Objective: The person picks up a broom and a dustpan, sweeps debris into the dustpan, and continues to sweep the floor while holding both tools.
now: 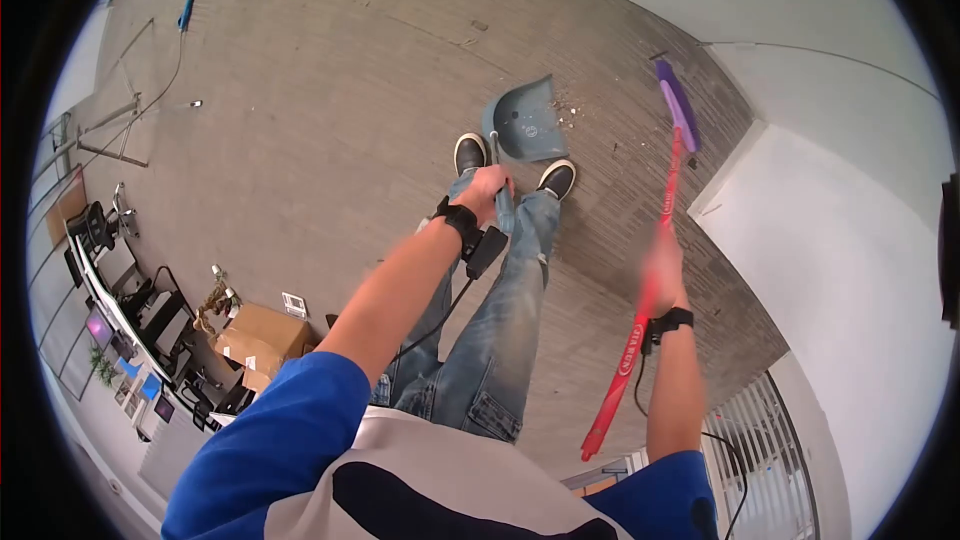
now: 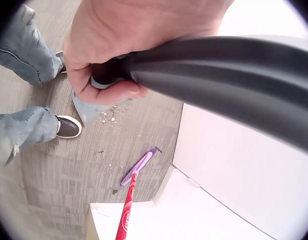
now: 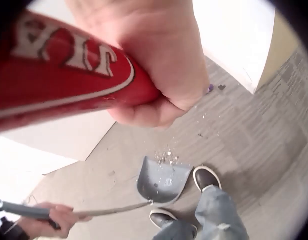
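Note:
My left hand [image 1: 486, 192] grips the grey handle of a long-handled dustpan [image 1: 530, 120], its fingers wrapped round it in the left wrist view. The pan rests on the floor in front of the shoes, mouth toward the right. At its lip lies a scatter of pale debris [image 1: 568, 114]. My right hand [image 1: 664, 270], blurred in the head view, holds the red stick of a broom [image 1: 628, 360] around its middle. The purple broom head [image 1: 678, 105] is on the floor to the right of the debris, near the wall.
White walls [image 1: 800, 200] and a corner edge stand close on the right. Shoes [image 1: 557, 178] flank the dustpan's handle. A cardboard box [image 1: 262, 340], desks and chairs are at the left. A cable with a blue connector [image 1: 186, 12] runs along the floor at the upper left.

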Demonstrator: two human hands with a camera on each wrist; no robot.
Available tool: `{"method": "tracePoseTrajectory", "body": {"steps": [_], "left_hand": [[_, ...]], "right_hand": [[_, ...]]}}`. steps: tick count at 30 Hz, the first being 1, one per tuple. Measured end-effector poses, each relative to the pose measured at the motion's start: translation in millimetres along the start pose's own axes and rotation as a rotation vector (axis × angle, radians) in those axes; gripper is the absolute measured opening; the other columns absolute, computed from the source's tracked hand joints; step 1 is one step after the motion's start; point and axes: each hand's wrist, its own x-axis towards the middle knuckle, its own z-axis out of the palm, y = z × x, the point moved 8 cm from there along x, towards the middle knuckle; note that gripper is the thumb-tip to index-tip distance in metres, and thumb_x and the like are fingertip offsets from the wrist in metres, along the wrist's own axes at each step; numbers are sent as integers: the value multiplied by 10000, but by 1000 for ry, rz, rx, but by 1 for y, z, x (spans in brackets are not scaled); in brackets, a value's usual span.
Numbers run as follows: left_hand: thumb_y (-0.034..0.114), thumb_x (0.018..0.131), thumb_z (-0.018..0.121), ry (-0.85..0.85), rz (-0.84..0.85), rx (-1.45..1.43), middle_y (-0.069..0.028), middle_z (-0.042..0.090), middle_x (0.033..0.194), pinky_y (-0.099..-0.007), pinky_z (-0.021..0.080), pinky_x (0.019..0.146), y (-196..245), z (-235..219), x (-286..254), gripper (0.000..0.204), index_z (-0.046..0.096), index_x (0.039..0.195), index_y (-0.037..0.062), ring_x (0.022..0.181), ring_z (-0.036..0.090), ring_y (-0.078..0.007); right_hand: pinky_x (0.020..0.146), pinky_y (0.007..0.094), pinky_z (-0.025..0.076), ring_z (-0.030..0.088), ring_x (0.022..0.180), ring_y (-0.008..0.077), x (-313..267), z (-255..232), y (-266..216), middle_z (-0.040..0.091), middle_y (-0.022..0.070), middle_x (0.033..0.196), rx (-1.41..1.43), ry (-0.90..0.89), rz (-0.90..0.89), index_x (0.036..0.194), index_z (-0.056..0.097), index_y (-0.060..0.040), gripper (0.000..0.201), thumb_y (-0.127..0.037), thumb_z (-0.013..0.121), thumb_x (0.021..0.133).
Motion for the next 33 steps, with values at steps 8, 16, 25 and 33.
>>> {"method": "tracePoseTrajectory", "body": {"steps": [8,16,25,33], "left_hand": [[45,743,459,-12,5,-36,-107,485,562,-344,380,477,-7,2,1,152,496,600,9,515,483,-216],[127,805,458,-23,11,-2,-55,439,566,-318,392,458,-7,5,-16,167,432,651,66,475,459,-184],[110,810,447,-34,-60,-50,-39,442,570,-315,395,443,-16,5,-21,160,420,657,71,455,453,-185],[122,814,468,6,-77,-46,-32,441,577,-309,400,471,-22,-7,-25,151,428,677,74,488,449,-176]], "right_hand": [[299,272,343,381,323,120,-74,68,98,415,13,487,-287,-86,-265,1396,215,-205,489,-205,389,938],[268,233,298,334,305,74,-215,74,109,349,-19,462,1,-339,83,1385,249,-208,455,-215,371,947],[283,224,287,342,327,76,-118,-6,27,362,-22,498,-75,-25,-176,1366,302,-224,423,-265,374,951],[287,249,307,351,328,108,-21,42,10,342,-3,492,17,-37,-51,1383,207,-309,467,-298,372,946]]}}
